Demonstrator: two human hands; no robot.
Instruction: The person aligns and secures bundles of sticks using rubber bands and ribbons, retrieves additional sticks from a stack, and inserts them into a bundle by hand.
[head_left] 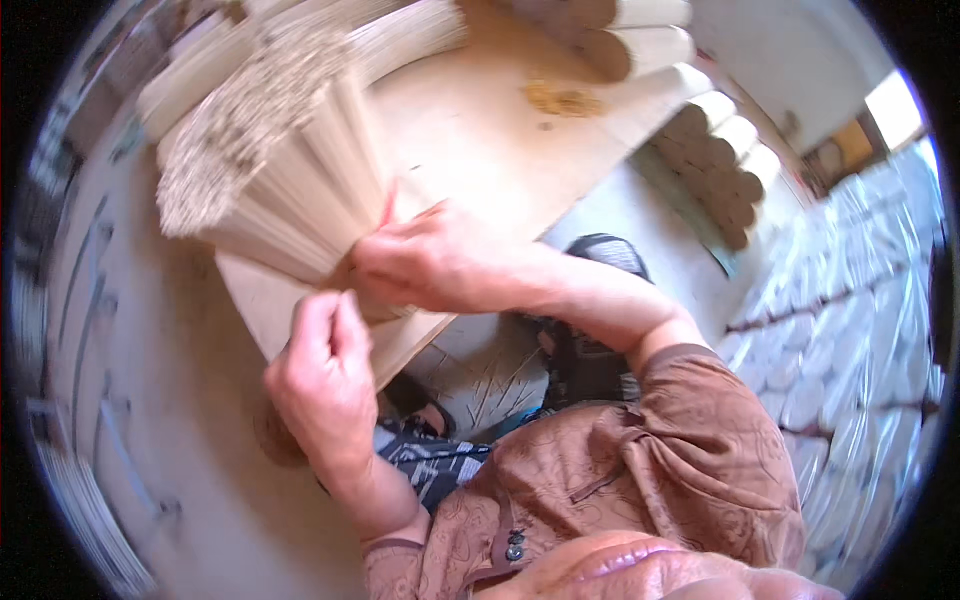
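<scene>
A large bundle of thin pale wooden sticks (310, 185) lies tilted on the table, its rough cut ends (240, 130) facing up and left. My right hand (430, 260) is closed against the bundle's near end. A small red strip (390, 203) shows between its knuckles and the sticks, blurred. Just below and left of it, my left hand (325, 355) is closed with the thumb pressed on the fingers. Whatever lies inside either fist is hidden. The bundle's lower near edge is partly covered by both hands.
The wooden tabletop (470, 140) carries more stick bundles (410, 40) behind and round bundles (640, 52) at the far right. A small yellow heap (562, 99) lies there too. Stacked bundles (715, 160) stand beyond the table, and plastic-wrapped stacks (840, 310) fill the right.
</scene>
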